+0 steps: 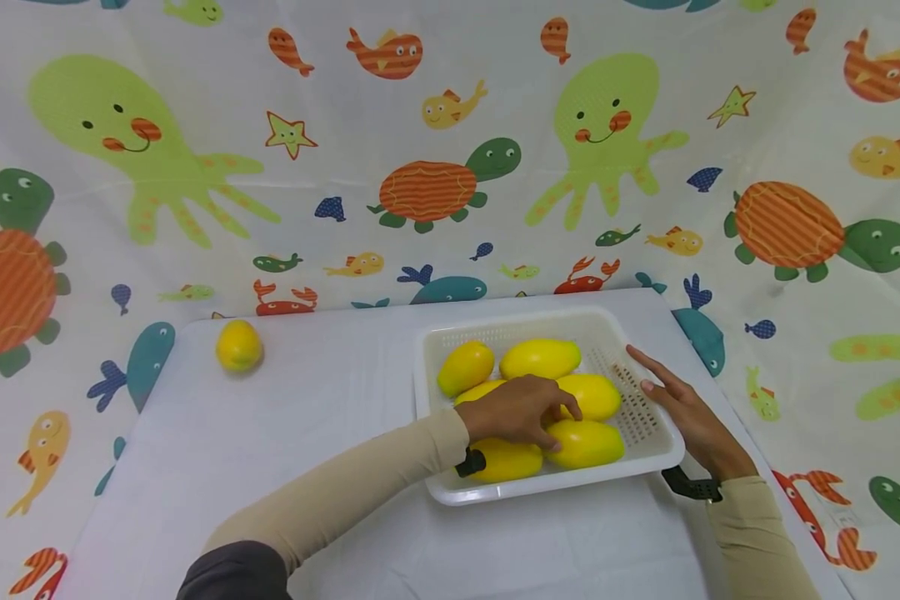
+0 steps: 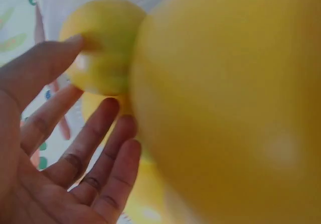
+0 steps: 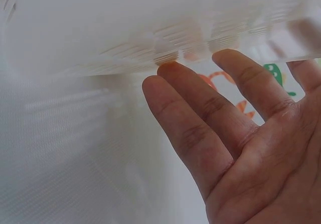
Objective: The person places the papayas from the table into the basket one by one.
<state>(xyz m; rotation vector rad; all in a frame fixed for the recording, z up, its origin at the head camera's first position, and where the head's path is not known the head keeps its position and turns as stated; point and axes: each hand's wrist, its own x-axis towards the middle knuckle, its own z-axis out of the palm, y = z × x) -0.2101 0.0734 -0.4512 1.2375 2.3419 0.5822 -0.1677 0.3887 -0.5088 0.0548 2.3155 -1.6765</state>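
A white plastic basket (image 1: 521, 493) with slotted walls stands on the table, with several yellow mangoes in it, some greenish at the ends. My left hand (image 1: 521, 410) reaches into it from the left. Its thumb and index finger pinch the end of the front right mango (image 1: 588, 444), while the other fingers curl loosely, as the left wrist view shows. Beneath the left wrist lies the front left mango (image 1: 506, 462), partly covered. At the basket's right side, my right hand (image 1: 693, 421) rests with nearly straight fingers against the outer wall, its thumb at the rim.
One more mango (image 1: 238, 346) lies at the back left of the white-covered table (image 1: 322, 392). Behind the table and down its right side hangs a cloth printed with sea animals (image 1: 427, 192). The basket's right end shows bare slotted floor (image 1: 633, 417).
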